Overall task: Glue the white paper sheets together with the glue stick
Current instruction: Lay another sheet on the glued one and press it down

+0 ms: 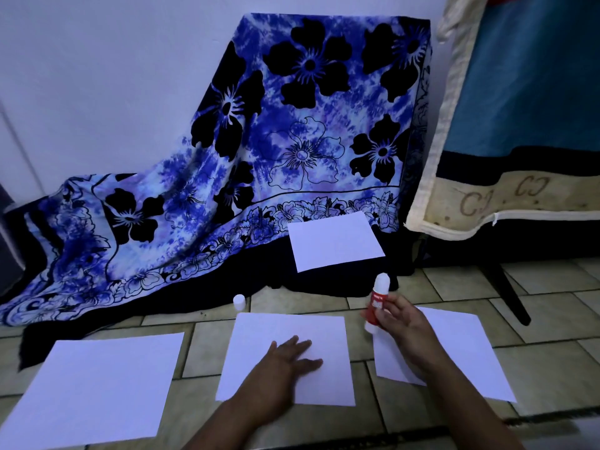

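Observation:
Several white paper sheets lie on the tiled floor. My left hand [285,362] presses flat, fingers spread, on the middle sheet [259,339]. My right hand [402,323] grips a red and white glue stick [376,300], uncapped, held upright above the gap between the middle sheet and the right sheet [467,352]. The stick's white cap [239,301] stands on the floor just beyond the middle sheet. Another sheet [94,384] lies at the left, and a farther one [334,241] rests on the dark edge of a cloth.
A blue flowered cloth [292,125] drapes over something against the wall and spills onto the floor at the left. A mattress [506,125] leans at the right. A dark furniture leg [506,290] stands on the tiles at the right.

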